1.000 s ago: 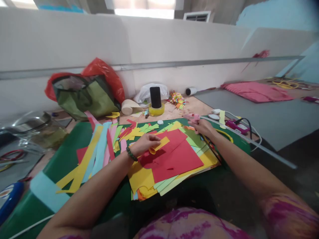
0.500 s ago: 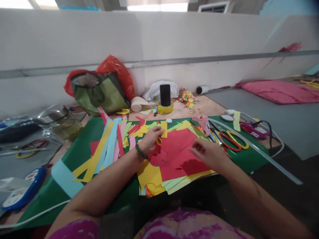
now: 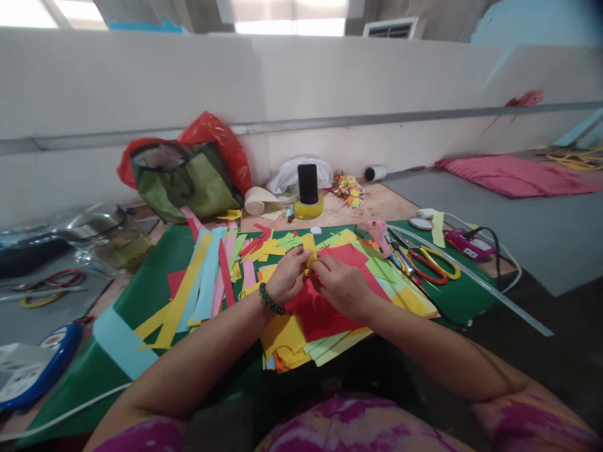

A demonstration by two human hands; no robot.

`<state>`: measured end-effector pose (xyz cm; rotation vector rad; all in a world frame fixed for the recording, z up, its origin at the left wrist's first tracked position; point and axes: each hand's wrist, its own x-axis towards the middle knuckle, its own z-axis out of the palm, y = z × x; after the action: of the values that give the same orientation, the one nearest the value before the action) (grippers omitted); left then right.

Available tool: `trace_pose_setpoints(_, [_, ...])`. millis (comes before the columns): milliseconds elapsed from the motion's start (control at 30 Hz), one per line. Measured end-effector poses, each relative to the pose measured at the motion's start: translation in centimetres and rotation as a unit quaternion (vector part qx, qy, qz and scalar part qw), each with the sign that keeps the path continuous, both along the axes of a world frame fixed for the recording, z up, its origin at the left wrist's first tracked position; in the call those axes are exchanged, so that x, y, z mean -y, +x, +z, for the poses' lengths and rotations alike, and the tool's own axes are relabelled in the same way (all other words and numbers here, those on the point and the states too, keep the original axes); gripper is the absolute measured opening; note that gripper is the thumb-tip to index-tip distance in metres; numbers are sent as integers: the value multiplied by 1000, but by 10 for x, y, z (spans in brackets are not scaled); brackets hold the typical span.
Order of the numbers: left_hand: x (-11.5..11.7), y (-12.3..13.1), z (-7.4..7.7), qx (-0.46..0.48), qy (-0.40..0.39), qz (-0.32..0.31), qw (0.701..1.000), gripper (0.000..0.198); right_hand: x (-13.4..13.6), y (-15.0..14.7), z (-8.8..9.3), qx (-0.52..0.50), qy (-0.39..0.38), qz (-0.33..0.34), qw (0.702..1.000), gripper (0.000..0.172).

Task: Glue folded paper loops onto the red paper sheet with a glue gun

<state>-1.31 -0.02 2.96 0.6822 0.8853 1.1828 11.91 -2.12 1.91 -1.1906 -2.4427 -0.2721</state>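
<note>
A yellow paper strip [image 3: 309, 247] is pinched between the fingers of my left hand [image 3: 288, 276], which wears a dark green bead bracelet. My right hand [image 3: 343, 285] meets it from the right, its fingertips closed on the strip's lower end. My fingers hide part of that end. Both hands are above red paper [image 3: 325, 319], which lies over yellow sheets [image 3: 285, 339] and pale green sheets [image 3: 336, 347]. Behind my hands, small yellow, red and green paper scraps [image 3: 266, 249] are scattered over the green mat.
Left lie long coloured paper strips [image 3: 207, 273]. On the right are a pink glue gun [image 3: 375, 235], scissors [image 3: 433, 263], a clear glue stick [image 3: 494, 290] and a magenta box [image 3: 468, 243] with cables. A phone [image 3: 308, 183] stands on a yellow tape roll [image 3: 309, 208] at the back.
My right hand has moved left and closed on the yellow strip beside my left hand. The strip's hanging loop is now hidden by my fingers. The view has shifted slightly.
</note>
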Motion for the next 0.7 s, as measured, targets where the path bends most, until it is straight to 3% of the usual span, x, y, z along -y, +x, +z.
trace_pose_setpoints(100, [-3,-4,2,-17,-6,16,1000,23,0,8,-5,-55,9,12,998,18])
trace_pose_setpoints(200, [-12,-13,5,-49,-17,83,995,21,0,17,-8,-181,-78,26,980,12])
trace_pose_setpoints(267, [-18,-19,6,-59,-20,112,992,23,-2,23,-8,-282,-183,32,941,11])
trace_pose_setpoints(433, [-23,-23,2,-75,-17,105,991,30,-3,35,-3,-447,-406,25,797,26])
trace_pose_setpoints(533, [-21,-22,-2,-88,-3,98,991,31,-2,39,3,-503,-455,11,735,34])
trace_pose_setpoints(700, [-14,-18,-2,-135,38,61,988,38,-2,42,6,-558,-467,-9,686,39])
